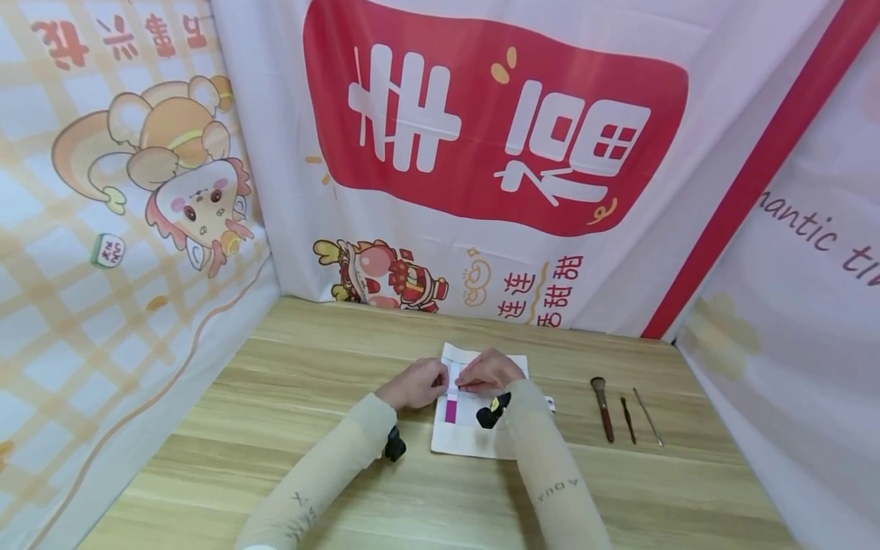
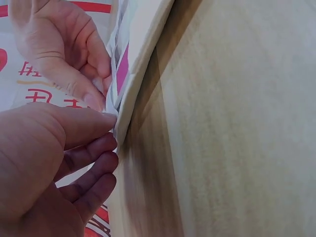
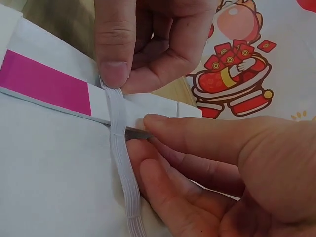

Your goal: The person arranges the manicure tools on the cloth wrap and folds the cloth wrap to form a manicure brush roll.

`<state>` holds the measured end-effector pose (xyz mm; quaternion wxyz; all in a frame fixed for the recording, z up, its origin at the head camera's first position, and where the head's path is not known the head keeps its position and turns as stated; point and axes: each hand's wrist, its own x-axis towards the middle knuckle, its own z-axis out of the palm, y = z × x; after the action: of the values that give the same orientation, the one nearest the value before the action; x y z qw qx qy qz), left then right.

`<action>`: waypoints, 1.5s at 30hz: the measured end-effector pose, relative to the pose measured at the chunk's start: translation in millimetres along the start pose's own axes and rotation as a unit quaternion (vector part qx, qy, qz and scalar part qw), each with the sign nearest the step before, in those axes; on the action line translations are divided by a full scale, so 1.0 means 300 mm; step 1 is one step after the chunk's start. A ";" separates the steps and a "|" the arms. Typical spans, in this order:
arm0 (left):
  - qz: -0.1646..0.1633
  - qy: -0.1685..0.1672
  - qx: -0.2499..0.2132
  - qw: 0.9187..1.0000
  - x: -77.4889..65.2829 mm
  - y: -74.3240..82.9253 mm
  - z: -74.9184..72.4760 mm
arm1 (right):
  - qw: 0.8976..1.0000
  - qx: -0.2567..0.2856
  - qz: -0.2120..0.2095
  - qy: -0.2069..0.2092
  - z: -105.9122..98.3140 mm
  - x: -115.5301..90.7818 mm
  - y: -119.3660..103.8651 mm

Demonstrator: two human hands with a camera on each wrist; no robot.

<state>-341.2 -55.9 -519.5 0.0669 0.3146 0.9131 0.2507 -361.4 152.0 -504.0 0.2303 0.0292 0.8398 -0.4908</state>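
A flat white fabric piece [image 1: 474,441] lies on the table, with a white elastic band [image 3: 118,128] across it. Beneath the band passes a flat strip [image 3: 47,81], magenta on one part and white on the other. My left hand [image 1: 421,382] pinches the band at the fabric's edge, thumb on top; in the left wrist view the left hand [image 2: 54,158] has its fingertips at that edge. Just across the band, my right hand [image 1: 491,372] pinches a thin dark grey piece [image 3: 138,133] beside the strip. I cannot tell what this piece is.
Right of the fabric lie a wooden-handled brush [image 1: 602,409], a slimmer brown-handled tool [image 1: 629,420] and a thin metal rod [image 1: 648,416]. A small white tab [image 1: 550,403] shows beside my right sleeve. Printed cloths [image 1: 495,114] hang around the wooden table [image 1: 330,336].
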 end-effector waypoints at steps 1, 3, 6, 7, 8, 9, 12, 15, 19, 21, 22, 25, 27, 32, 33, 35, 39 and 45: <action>0.000 -0.003 0.001 1.000 0.002 0.001 0.001 | 1.000 -0.002 0.000 -0.001 -0.006 -0.004 -0.003; 0.005 -0.006 0.005 1.000 0.007 0.003 0.003 | 1.000 -0.014 -0.003 0.006 -0.023 -0.018 -0.011; 0.019 -0.006 0.012 1.000 0.016 0.009 0.005 | 0.999 -0.042 -0.012 0.009 -0.071 -0.048 -0.024; 0.024 -0.005 0.011 1.000 0.019 0.012 0.005 | 0.998 -0.057 -0.020 0.010 -0.091 -0.057 -0.026; 0.027 -0.005 0.009 1.000 0.022 0.016 0.004 | 0.996 -0.081 -0.028 0.010 -0.113 -0.068 -0.027; 0.029 -0.006 0.005 1.000 0.026 0.020 0.003 | 0.994 -0.103 -0.039 0.011 -0.136 -0.077 -0.026; 0.027 -0.011 -0.005 1.000 0.035 0.033 0.000 | 0.979 -0.188 -0.078 0.019 -0.216 -0.104 -0.012; 0.034 -0.010 0.001 0.999 0.044 0.040 0.001 | 0.962 -0.250 -0.106 0.026 -0.302 -0.134 0.013; 0.060 0.003 0.025 0.998 0.056 0.042 0.004 | 0.947 -0.300 -0.110 0.034 -0.417 -0.195 0.053; 0.064 0.004 0.034 0.997 0.060 0.041 0.007 | 0.942 -0.317 -0.105 0.042 -0.467 -0.224 0.082; 0.065 0.003 0.037 0.997 0.061 0.041 0.009 | 0.941 -0.321 -0.099 0.048 -0.490 -0.238 0.097; 0.068 0.003 0.043 0.997 0.063 0.039 0.019 | 0.936 -0.334 -0.086 0.069 -0.551 -0.271 0.147; 0.076 0.005 0.049 0.996 0.065 0.039 0.025 | 0.933 -0.341 -0.077 0.083 -0.590 -0.290 0.185; 0.096 0.009 0.061 0.994 0.068 0.041 0.040 | 0.932 -0.339 -0.066 0.110 -0.646 -0.334 0.288; 0.096 0.008 0.063 0.993 0.067 0.042 0.041 | 0.932 -0.337 -0.067 0.111 -0.653 -0.340 0.310; 0.097 0.006 0.065 0.993 0.067 0.045 0.044 | 0.935 -0.327 -0.068 0.118 -0.660 -0.349 0.351; 0.098 0.001 0.066 0.993 0.066 0.051 0.044 | 0.933 -0.317 -0.083 0.149 -0.664 -0.363 0.416; 0.094 0.001 0.070 0.993 0.066 0.052 0.043 | 0.931 -0.303 -0.078 0.189 -0.652 -0.361 0.458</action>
<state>-344.9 -27.9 -522.0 0.0201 0.4030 0.8947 0.1916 -297.0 406.0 -489.9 0.0259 -0.0148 0.9761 -0.2151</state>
